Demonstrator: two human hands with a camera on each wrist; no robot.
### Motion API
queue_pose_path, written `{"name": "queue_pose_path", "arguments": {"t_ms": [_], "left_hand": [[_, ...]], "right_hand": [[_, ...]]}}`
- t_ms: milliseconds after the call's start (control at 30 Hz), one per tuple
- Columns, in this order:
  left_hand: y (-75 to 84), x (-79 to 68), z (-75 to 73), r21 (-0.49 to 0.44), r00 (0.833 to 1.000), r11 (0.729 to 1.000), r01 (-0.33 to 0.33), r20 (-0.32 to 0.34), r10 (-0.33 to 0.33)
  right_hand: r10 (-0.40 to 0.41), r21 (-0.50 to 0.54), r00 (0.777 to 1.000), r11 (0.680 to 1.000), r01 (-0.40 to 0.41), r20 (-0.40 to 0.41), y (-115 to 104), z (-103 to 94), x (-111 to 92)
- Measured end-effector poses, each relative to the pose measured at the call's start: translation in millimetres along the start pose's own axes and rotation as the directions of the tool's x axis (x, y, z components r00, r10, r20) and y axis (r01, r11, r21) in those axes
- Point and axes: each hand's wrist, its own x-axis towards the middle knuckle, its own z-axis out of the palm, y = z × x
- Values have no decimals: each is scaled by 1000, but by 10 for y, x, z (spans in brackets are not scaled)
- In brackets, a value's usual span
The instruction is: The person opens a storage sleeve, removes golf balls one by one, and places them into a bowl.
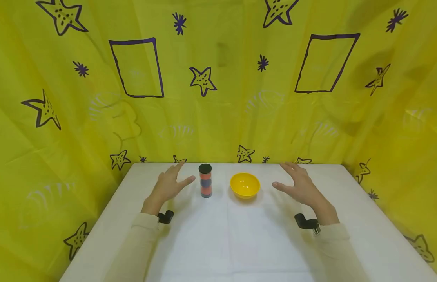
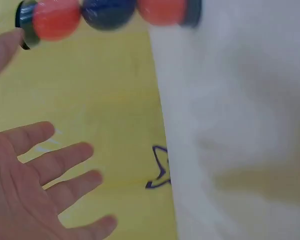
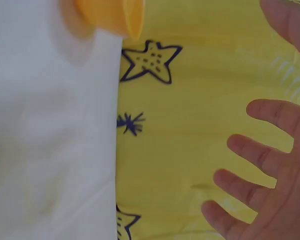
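A clear tube [image 1: 205,181] with a dark lid stands upright on the white table, holding red and dark blue balls stacked inside. To its right sits a yellow bowl [image 1: 245,185], its inside facing up with nothing seen in it. My left hand [image 1: 167,185] is raised left of the tube, fingers spread and apart from it. In the left wrist view the balls of the tube [image 2: 109,11] show along the top edge. On the bowl's right, my right hand [image 1: 300,185] hovers with fingers extended, holding nothing. The right wrist view catches part of the bowl [image 3: 112,15].
A white cloth covers the table [image 1: 225,243]. Behind it and on both sides hangs a yellow curtain [image 1: 218,121] with drawn stars and frames. Each wrist carries a small black camera mount, such as the right one [image 1: 306,222].
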Motion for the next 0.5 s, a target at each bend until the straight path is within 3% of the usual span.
{"name": "queue_pose_path", "arguments": {"t_ms": [100,233,500], "left_hand": [[37,20,142,-160,1000,987,7,20,-3],[107,69,340,-319,999,947,22,40,-9],[208,125,668,-443,998,895,54,4,-59]], "right_hand": [[-38,61,999,997,40,-25,-44,75,1],[-85,115,994,989,92,-67,-101,174,-1],[-168,158,982,971,180,-86,-219,270,12]]}}
